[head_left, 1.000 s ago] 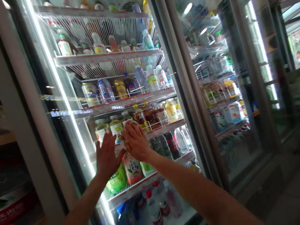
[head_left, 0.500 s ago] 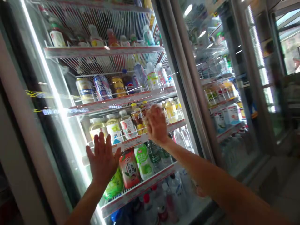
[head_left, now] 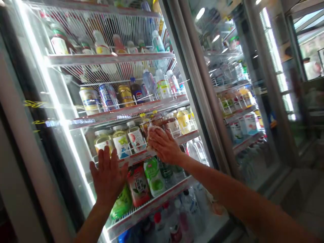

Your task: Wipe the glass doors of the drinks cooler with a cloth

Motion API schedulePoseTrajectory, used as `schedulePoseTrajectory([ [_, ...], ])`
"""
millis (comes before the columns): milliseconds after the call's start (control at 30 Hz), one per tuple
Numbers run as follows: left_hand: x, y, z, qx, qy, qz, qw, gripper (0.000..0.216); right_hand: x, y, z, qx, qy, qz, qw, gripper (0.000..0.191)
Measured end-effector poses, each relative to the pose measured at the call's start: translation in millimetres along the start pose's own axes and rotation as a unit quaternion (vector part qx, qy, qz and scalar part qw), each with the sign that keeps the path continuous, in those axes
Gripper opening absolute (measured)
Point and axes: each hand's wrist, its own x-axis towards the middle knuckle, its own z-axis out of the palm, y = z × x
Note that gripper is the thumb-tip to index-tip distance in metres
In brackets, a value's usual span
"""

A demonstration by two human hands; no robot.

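Note:
My right hand (head_left: 164, 145) presses a pale, crumpled cloth (head_left: 155, 129) against the glass door (head_left: 86, 148) of a drinks fridge. The cloth is mostly hidden under the fingers. Fingers spread, my left hand (head_left: 107, 179) lies against the same glass, lower and to the left, and holds nothing. Behind the pane, juice bottles (head_left: 136, 136) stand on the shelf near both hands. Below them are a red drink bottle (head_left: 138, 185) and a green one (head_left: 154, 177).
A metal door frame (head_left: 202, 84) runs along the right side, with a second glazed fridge (head_left: 235, 101) beyond it. A bright light strip (head_left: 50, 84) borders the left of the shelves. Cans (head_left: 108, 97) and bottles fill the upper shelves.
My right hand has moved left and down across the glass with the cloth. My left hand stays on the pane, and the view has shifted slightly.

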Motion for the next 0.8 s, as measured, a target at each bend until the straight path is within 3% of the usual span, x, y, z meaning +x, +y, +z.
schedulePoseTrajectory([
  [33, -0.2, 0.1, 0.4, 0.003, 0.0, -0.001, 1.0, 0.075, -5.6, 6.7, -2.8, -0.007, 0.003, 0.015, 1.0, 0.052],
  [67, -0.2, 0.3, 0.8, 0.004, -0.001, -0.004, 1.0, 0.075, -11.0, 17.5, -6.0, -0.022, 0.033, 0.074, 0.996, 0.053],
  [133, 0.5, 0.3, 1.7, -0.001, -0.005, -0.006, 1.0, 0.073, -19.0, 37.6, -10.7, -0.057, 0.126, 0.237, 0.962, 0.053],
  [200, 1.6, 0.2, 1.9, -0.007, -0.003, -0.01, 1.0, 0.073, -22.7, 37.8, -10.2, -0.067, 0.168, 0.296, 0.938, 0.055],
  [233, 1.7, 0.5, 1.8, -0.008, -0.002, -0.009, 1.0, 0.072, -23.8, 29.2, -8.2, -0.06, 0.156, 0.268, 0.949, 0.056],
  [300, -0.3, 2.8, 1.4, -0.008, 0.002, -0.009, 1.0, 0.072, -25.8, 5.3, -3.3, -0.029, 0.081, 0.13, 0.988, 0.056],
  [367, -6.2, 8.0, 1.8, -0.004, 0.007, -0.013, 1.0, 0.07, -28.5, -7.3, -1.2, -0.012, 0.021, 0.016, 1.0, 0.053],
  [433, -15.1, 15.4, 3.7, -0.001, 0.011, -0.01, 1.0, 0.068, -30.9, 1.6, -3.2, -0.025, 0.039, 0.052, 0.998, 0.049],
  [533, -26.6, 24.9, 8.3, 0.009, 0.005, -0.01, 1.0, 0.067, -31.1, 23.5, -5.1, -0.062, 0.144, 0.276, 0.948, 0.048],
  [567, -28.9, 26.7, 9.4, 0.012, 0.004, -0.01, 1.0, 0.068, -31.0, 22.8, -3.9, -0.063, 0.159, 0.307, 0.936, 0.049],
  [633, -32.4, 28.7, 10.0, 0.017, 0.006, -0.014, 1.0, 0.069, -32.9, 7.2, 0.4, -0.041, 0.133, 0.244, 0.96, 0.051],
  [733, -42.3, 32.3, 6.2, 0.01, -0.007, -0.002, 1.0, 0.068, -44.3, -16.2, 3.7, 0.009, 0.022, 0.039, 0.999, 0.052],
  [767, -47.7, 34.7, 4.5, 0.006, -0.019, 0.009, 1.0, 0.067, -49.5, -15.0, 2.5, 0.012, 0.013, 0.027, 0.999, 0.052],
  [800, -53.8, 37.7, 3.0, 0.003, -0.032, 0.022, 0.999, 0.067, -54.5, -9.0, 0.5, 0.004, 0.029, 0.058, 0.998, 0.051],
])
